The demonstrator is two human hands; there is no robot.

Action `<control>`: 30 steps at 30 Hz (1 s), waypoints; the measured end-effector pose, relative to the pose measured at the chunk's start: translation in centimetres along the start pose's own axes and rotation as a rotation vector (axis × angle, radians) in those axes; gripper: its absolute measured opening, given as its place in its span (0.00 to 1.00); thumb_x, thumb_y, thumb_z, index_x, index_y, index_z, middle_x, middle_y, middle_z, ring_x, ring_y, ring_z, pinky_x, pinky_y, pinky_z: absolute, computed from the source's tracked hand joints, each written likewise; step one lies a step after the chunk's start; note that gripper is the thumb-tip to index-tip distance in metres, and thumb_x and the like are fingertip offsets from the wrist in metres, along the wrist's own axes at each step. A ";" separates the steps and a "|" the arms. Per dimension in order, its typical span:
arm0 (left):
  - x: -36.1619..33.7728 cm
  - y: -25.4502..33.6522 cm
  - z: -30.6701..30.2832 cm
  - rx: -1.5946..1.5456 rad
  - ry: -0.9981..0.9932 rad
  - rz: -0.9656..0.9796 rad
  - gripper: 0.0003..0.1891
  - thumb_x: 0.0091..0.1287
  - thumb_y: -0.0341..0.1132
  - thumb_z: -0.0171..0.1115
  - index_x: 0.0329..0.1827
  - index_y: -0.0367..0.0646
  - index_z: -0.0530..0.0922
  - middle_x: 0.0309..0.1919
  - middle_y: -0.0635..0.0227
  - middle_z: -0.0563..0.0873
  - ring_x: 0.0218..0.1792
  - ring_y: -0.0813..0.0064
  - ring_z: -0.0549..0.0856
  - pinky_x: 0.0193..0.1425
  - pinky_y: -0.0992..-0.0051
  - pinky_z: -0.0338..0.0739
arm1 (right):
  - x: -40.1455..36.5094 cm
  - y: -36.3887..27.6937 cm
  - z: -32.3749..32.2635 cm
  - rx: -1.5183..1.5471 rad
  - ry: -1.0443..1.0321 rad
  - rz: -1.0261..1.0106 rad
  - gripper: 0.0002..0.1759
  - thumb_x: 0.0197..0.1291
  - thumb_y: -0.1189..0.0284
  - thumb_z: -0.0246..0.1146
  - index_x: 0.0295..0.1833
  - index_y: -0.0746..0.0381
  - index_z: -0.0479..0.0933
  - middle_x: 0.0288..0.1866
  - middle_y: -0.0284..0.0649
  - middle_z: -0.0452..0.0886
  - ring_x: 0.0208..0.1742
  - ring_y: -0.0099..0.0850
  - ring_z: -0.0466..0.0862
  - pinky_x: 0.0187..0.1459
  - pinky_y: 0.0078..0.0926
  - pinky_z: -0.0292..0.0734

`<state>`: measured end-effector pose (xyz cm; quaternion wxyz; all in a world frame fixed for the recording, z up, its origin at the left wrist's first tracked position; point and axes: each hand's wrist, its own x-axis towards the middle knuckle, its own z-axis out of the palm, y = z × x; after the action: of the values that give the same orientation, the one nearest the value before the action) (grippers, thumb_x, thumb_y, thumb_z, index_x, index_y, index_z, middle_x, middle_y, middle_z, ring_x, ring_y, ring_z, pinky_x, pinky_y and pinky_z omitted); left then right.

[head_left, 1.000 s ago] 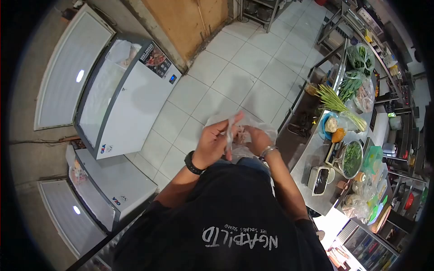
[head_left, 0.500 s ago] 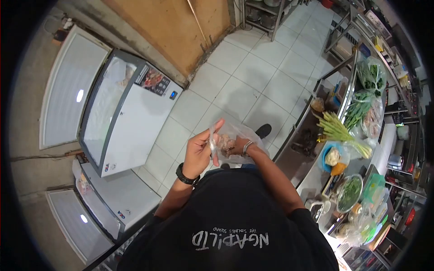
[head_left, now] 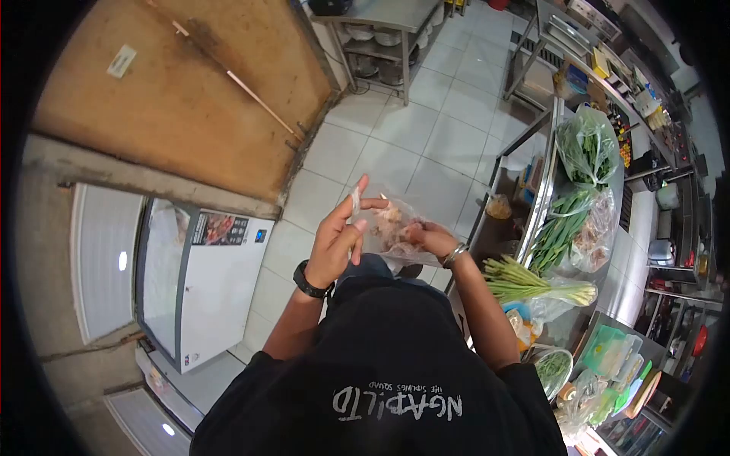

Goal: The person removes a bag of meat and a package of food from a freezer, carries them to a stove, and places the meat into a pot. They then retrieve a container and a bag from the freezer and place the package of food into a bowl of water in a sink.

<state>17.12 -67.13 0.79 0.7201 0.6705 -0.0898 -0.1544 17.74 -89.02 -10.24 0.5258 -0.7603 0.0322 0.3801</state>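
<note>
A clear plastic bag (head_left: 394,248) with pale pinkish pieces (head_left: 389,220) that look like raw meat hangs between my hands in front of my body. My left hand (head_left: 340,237), a black watch on its wrist, grips the bag's upper left edge, and plastic is wrapped over a raised finger. At the bag's right side is my right hand (head_left: 432,240), with bracelets on the wrist. Its fingers curl in against the bag and its contents, so the fingertips are partly hidden.
A steel counter (head_left: 541,194) on the right carries bagged leafy greens (head_left: 589,148), a lemongrass bundle (head_left: 525,283) and a bowl of chopped greens (head_left: 553,371). A chest freezer (head_left: 217,285) with its lid raised stands at left. A pot shelf (head_left: 384,53) is ahead.
My view and body have turned left, so the counter is closer on my right. My right hand has drawn back toward the bag's right side; the left still grips the edge.
</note>
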 end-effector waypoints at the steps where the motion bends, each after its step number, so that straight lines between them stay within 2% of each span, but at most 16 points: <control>1: 1.9 0.6 0.4 0.086 -0.052 0.013 0.33 0.67 0.30 0.48 0.76 0.35 0.55 0.61 0.57 0.78 0.14 0.86 0.73 0.18 0.85 0.69 | 0.6 0.5 -1.1 0.312 0.056 -0.006 0.29 0.56 0.53 0.64 0.47 0.71 0.78 0.48 0.48 0.83 0.47 0.33 0.83 0.49 0.33 0.77; 2: 3.7 0.8 1.0 0.106 -0.081 0.076 0.35 0.64 0.28 0.56 0.76 0.36 0.56 0.59 0.61 0.80 0.15 0.90 0.70 0.20 0.87 0.68 | 1.6 1.1 -2.3 0.624 0.113 -0.017 0.29 0.56 0.53 0.65 0.46 0.72 0.78 0.44 0.46 0.84 0.45 0.32 0.83 0.48 0.32 0.77; 4: 8.0 -2.1 2.0 0.242 -0.117 0.245 0.37 0.63 0.28 0.60 0.76 0.37 0.57 0.59 0.63 0.80 0.17 0.90 0.70 0.22 0.87 0.68 | 5.0 3.4 -5.3 0.346 0.244 -0.115 0.28 0.57 0.53 0.65 0.46 0.70 0.78 0.41 0.44 0.84 0.43 0.32 0.84 0.46 0.32 0.78; 6: 11.2 -0.6 2.6 0.256 -0.157 0.106 0.38 0.62 0.30 0.65 0.75 0.34 0.57 0.60 0.61 0.79 0.44 0.78 0.75 0.46 0.78 0.72 | 5.4 0.9 -8.0 -0.374 0.503 -0.230 0.22 0.62 0.55 0.61 0.47 0.64 0.79 0.38 0.39 0.84 0.37 0.32 0.85 0.41 0.28 0.79; 7: 12.8 0.2 2.9 0.266 -0.177 0.036 0.40 0.61 0.31 0.68 0.74 0.33 0.57 0.60 0.59 0.78 0.58 0.72 0.78 0.58 0.74 0.73 | 6.6 0.3 -9.5 -0.388 0.500 -0.246 0.22 0.62 0.55 0.61 0.47 0.64 0.79 0.38 0.39 0.84 0.37 0.32 0.85 0.41 0.28 0.79; 9: 17.2 -1.2 2.6 0.413 -0.189 0.164 0.37 0.61 0.32 0.68 0.74 0.38 0.61 0.62 0.61 0.78 0.38 0.81 0.76 0.35 0.81 0.69 | 9.0 -1.1 -12.9 0.581 0.240 0.011 0.25 0.62 0.51 0.58 0.45 0.64 0.80 0.34 0.39 0.82 0.36 0.37 0.85 0.35 0.32 0.80; 10: 19.5 -1.7 2.3 0.459 -0.204 0.205 0.37 0.62 0.33 0.68 0.73 0.39 0.61 0.64 0.60 0.77 0.32 0.84 0.76 0.28 0.83 0.68 | 10.0 -2.0 -14.7 0.733 0.205 0.089 0.24 0.64 0.52 0.56 0.46 0.63 0.80 0.33 0.39 0.82 0.34 0.32 0.84 0.30 0.29 0.79; 13: 25.6 -4.3 1.7 0.377 -0.263 0.362 0.38 0.62 0.33 0.67 0.74 0.38 0.59 0.66 0.58 0.74 0.33 0.83 0.78 0.31 0.84 0.72 | 17.4 -0.6 -17.1 0.498 0.263 -0.007 0.24 0.65 0.50 0.54 0.44 0.61 0.80 0.34 0.37 0.82 0.34 0.29 0.83 0.33 0.28 0.79; 15: 29.5 -3.1 1.2 0.301 -0.351 0.405 0.39 0.63 0.32 0.65 0.75 0.36 0.56 0.69 0.56 0.71 0.32 0.82 0.80 0.33 0.84 0.75 | 19.9 -1.8 -18.7 0.593 0.281 -0.012 0.31 0.64 0.41 0.53 0.41 0.60 0.80 0.32 0.35 0.81 0.36 0.29 0.82 0.37 0.32 0.78; 17: 32.9 0.2 -0.4 0.153 -0.390 -0.162 0.37 0.66 0.30 0.61 0.76 0.36 0.54 0.71 0.59 0.68 0.27 0.84 0.79 0.33 0.82 0.76 | 21.7 -3.9 -22.3 0.925 0.156 0.129 0.40 0.60 0.31 0.48 0.41 0.60 0.80 0.35 0.35 0.82 0.39 0.29 0.81 0.42 0.36 0.77; 18: 34.8 1.2 -1.3 0.159 -0.410 -0.155 0.33 0.68 0.29 0.53 0.76 0.36 0.53 0.72 0.61 0.66 0.23 0.84 0.79 0.32 0.81 0.77 | 22.4 -4.3 -24.4 0.999 0.019 0.078 0.45 0.56 0.26 0.45 0.44 0.60 0.80 0.40 0.37 0.82 0.43 0.30 0.81 0.46 0.38 0.77; 22: 41.6 3.6 -3.5 -0.010 -0.470 -0.173 0.32 0.68 0.29 0.43 0.77 0.36 0.52 0.73 0.58 0.64 0.26 0.77 0.83 0.33 0.80 0.78 | 24.3 -7.7 -29.3 1.030 0.050 0.013 0.49 0.56 0.25 0.41 0.50 0.62 0.78 0.47 0.40 0.80 0.47 0.31 0.80 0.50 0.37 0.76; 25: 46.4 4.9 -3.9 0.123 -0.529 -0.122 0.32 0.67 0.30 0.43 0.76 0.34 0.53 0.67 0.54 0.69 0.31 0.75 0.84 0.34 0.80 0.79 | 26.1 -8.7 -32.3 1.180 -0.084 -0.157 0.43 0.60 0.32 0.49 0.56 0.62 0.75 0.51 0.40 0.79 0.50 0.31 0.79 0.50 0.37 0.77; 27: 49.6 5.3 -4.1 0.165 -0.550 -0.101 0.32 0.66 0.29 0.43 0.76 0.34 0.54 0.62 0.54 0.71 0.32 0.75 0.84 0.35 0.80 0.78 | 27.7 -9.0 -34.3 1.007 -0.024 -0.353 0.33 0.64 0.44 0.59 0.61 0.61 0.72 0.54 0.39 0.78 0.49 0.29 0.79 0.48 0.33 0.78; 28: 51.3 5.4 -4.1 0.200 -0.559 -0.073 0.32 0.66 0.29 0.43 0.76 0.34 0.54 0.57 0.54 0.74 0.34 0.74 0.84 0.36 0.79 0.78 | 28.6 -9.1 -36.0 0.982 -0.080 -0.275 0.22 0.66 0.60 0.63 0.59 0.60 0.73 0.55 0.34 0.78 0.50 0.25 0.80 0.46 0.27 0.80; 30: 54.6 5.7 -3.6 0.222 -0.529 -0.024 0.31 0.65 0.28 0.43 0.74 0.32 0.57 0.56 0.55 0.74 0.34 0.74 0.84 0.36 0.79 0.78 | 29.9 -10.0 -38.8 0.873 -0.010 -0.201 0.21 0.66 0.58 0.63 0.58 0.60 0.75 0.52 0.33 0.79 0.48 0.24 0.80 0.46 0.25 0.79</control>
<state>70.03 -82.13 1.89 0.5920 0.6827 -0.2831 -0.3216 64.57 -106.04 -14.64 0.8318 -0.4646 0.1130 0.2818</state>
